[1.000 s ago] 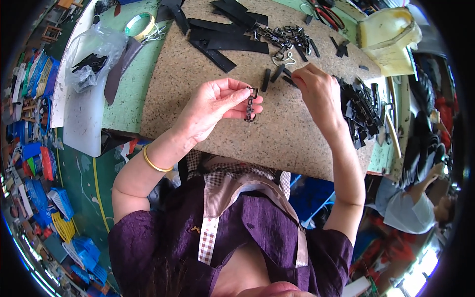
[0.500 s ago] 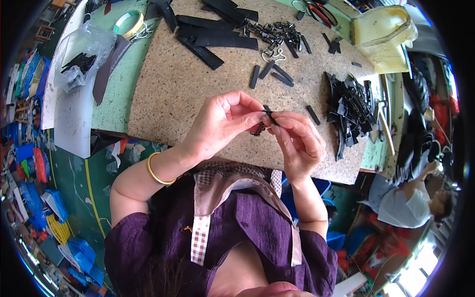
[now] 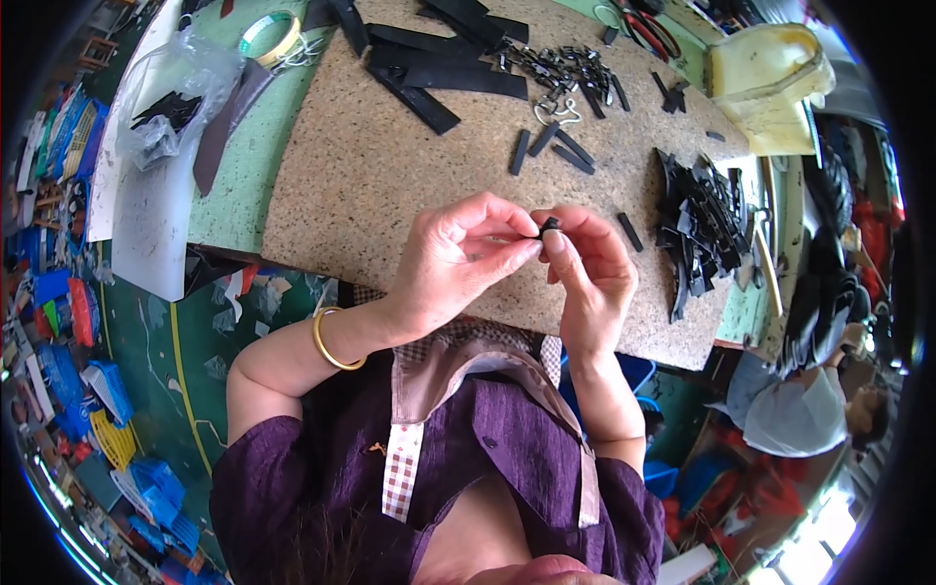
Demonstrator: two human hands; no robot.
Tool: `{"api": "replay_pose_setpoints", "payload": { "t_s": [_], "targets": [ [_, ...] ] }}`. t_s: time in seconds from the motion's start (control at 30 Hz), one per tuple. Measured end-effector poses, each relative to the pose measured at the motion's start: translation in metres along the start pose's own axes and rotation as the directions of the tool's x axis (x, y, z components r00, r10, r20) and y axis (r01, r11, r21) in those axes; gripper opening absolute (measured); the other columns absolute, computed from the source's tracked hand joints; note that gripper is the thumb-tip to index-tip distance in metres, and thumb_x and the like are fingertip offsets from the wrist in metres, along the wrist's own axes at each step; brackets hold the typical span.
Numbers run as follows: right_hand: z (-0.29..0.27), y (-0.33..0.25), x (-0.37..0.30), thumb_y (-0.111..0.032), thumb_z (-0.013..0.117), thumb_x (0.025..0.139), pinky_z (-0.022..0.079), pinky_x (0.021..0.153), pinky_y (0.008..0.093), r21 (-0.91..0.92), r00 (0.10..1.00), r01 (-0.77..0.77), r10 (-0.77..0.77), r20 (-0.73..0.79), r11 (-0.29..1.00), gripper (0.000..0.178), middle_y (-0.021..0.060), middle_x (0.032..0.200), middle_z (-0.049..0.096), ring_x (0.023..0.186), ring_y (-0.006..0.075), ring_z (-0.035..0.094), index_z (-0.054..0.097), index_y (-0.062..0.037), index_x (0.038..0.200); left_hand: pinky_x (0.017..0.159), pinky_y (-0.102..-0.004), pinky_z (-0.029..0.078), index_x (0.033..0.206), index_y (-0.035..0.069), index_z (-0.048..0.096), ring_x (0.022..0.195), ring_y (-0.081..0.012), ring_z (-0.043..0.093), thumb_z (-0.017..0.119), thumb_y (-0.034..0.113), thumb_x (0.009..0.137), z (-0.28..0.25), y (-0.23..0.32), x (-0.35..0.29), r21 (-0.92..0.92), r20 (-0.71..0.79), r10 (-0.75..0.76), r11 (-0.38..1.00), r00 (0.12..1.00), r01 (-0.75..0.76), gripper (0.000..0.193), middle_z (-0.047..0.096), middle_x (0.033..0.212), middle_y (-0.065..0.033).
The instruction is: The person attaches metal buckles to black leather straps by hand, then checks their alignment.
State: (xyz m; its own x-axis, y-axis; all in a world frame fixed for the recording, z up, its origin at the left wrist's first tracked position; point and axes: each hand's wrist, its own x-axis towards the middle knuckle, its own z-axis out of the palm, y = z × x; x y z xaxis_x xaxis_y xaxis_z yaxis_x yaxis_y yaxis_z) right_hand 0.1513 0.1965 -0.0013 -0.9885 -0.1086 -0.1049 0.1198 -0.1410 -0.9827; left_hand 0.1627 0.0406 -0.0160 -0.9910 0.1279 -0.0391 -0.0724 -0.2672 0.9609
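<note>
My left hand point(image 3: 466, 252) and my right hand point(image 3: 595, 278) meet over the near part of the speckled board point(image 3: 361, 185). Between their fingertips is a small black strip point(image 3: 550, 225), which looks folded over; most of it is hidden by my fingers. Both hands pinch it, with my right thumb pressed on its near side. A single black strip point(image 3: 630, 232) lies just right of my right hand. Farther off are several loose short strips point(image 3: 542, 139) and a heap of small metal buckles point(image 3: 561, 66).
Wide black bands point(image 3: 458, 80) lie at the back left. A pile of black pieces point(image 3: 697, 219) sits at the right, near a yellowish plastic container point(image 3: 765, 73). Tape point(image 3: 270, 39), a clear bag point(image 3: 180, 107) and red-handled pliers point(image 3: 651, 34) line the edges. A person point(image 3: 795, 409) is at right.
The strip between my fingers has gone from a longer, flatter shape to a compact, folded-looking one. My right thumb has come over it. The whole view has shifted slightly.
</note>
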Motion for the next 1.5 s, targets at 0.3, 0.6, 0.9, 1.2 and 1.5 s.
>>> {"api": "replay_pose_setpoints", "payload": {
  "t_s": [0.3, 0.6, 0.9, 1.2, 1.5],
  "targets": [
    [-0.005, 0.018, -0.001, -0.002, 0.066, 0.083, 0.043, 0.074, 0.0211, 0.369, 0.980, -0.192, 0.161, 0.114, 0.909, 0.018, 0.0087, 0.118, 0.059, 0.091, 0.0085, 0.055, 0.067, -0.0033, 0.101, 0.080, -0.0217, 0.051, 0.095, 0.002, 0.059, 0.091, -0.0087, 0.062, 0.065, -0.001, 0.084, -0.011, 0.001, 0.002, 0.015, 0.041, -0.031, 0.999, 0.999, 0.030, 0.012, 0.064, 0.094, -0.0024],
    [-0.006, 0.010, 0.004, 0.000, 0.064, 0.083, 0.041, 0.098, 0.0373, 0.220, 0.971, 0.236, -0.240, -0.008, 0.946, 0.014, 0.0133, 0.108, 0.063, 0.104, 0.0232, 0.058, 0.063, -0.0018, 0.097, 0.070, -0.0300, 0.052, 0.088, 0.004, 0.066, 0.076, -0.0205, 0.063, 0.066, 0.009, 0.081, -0.044, 0.023, 0.090, 0.781, 0.208, 0.535, 0.413, 0.819, -0.469, 0.008, 0.068, 0.084, -0.0065],
    [-0.022, -0.001, -0.006, -0.004, 0.065, 0.085, 0.051, 0.076, 0.0287, 0.307, 0.996, 0.061, -0.039, -0.077, 0.950, 0.010, 0.0082, 0.090, 0.065, 0.078, 0.0152, 0.062, 0.062, -0.0011, 0.094, 0.073, -0.0337, 0.044, 0.083, 0.005, 0.056, 0.077, -0.0223, 0.053, 0.071, 0.006, 0.070, -0.075, 0.011, 0.141, 0.865, 0.382, 0.426, 0.148, 0.820, -0.479, 0.021, 0.052, 0.075, -0.0049],
    [-0.019, -0.023, -0.012, 0.004, 0.069, 0.079, 0.054, 0.070, 0.0241, 0.170, 0.996, 0.075, -0.082, 0.034, 0.983, 0.024, 0.0046, 0.090, 0.063, 0.082, 0.0126, 0.063, 0.057, -0.0026, 0.099, 0.070, -0.0195, 0.049, 0.095, 0.003, 0.055, 0.080, -0.0055, 0.057, 0.065, -0.006, 0.081, -0.036, 0.099, 0.027, 0.527, 0.193, 0.229, 0.796, 0.954, -0.298, 0.019, 0.058, 0.089, 0.0004],
    [-0.012, -0.014, -0.020, 0.005, 0.071, 0.076, 0.054, 0.067, 0.0238, -0.276, 1.000, 0.013, -0.005, 0.029, 0.961, 0.030, 0.0057, 0.090, 0.063, 0.083, 0.0119, 0.064, 0.052, -0.0029, 0.099, 0.072, -0.0244, 0.053, 0.100, -0.001, 0.061, 0.075, -0.0129, 0.064, 0.063, 0.008, 0.087, -0.016, 0.022, 0.004, -0.148, 0.111, -0.256, 0.951, 0.960, 0.270, 0.016, 0.064, 0.089, -0.0057]
  ]
}}
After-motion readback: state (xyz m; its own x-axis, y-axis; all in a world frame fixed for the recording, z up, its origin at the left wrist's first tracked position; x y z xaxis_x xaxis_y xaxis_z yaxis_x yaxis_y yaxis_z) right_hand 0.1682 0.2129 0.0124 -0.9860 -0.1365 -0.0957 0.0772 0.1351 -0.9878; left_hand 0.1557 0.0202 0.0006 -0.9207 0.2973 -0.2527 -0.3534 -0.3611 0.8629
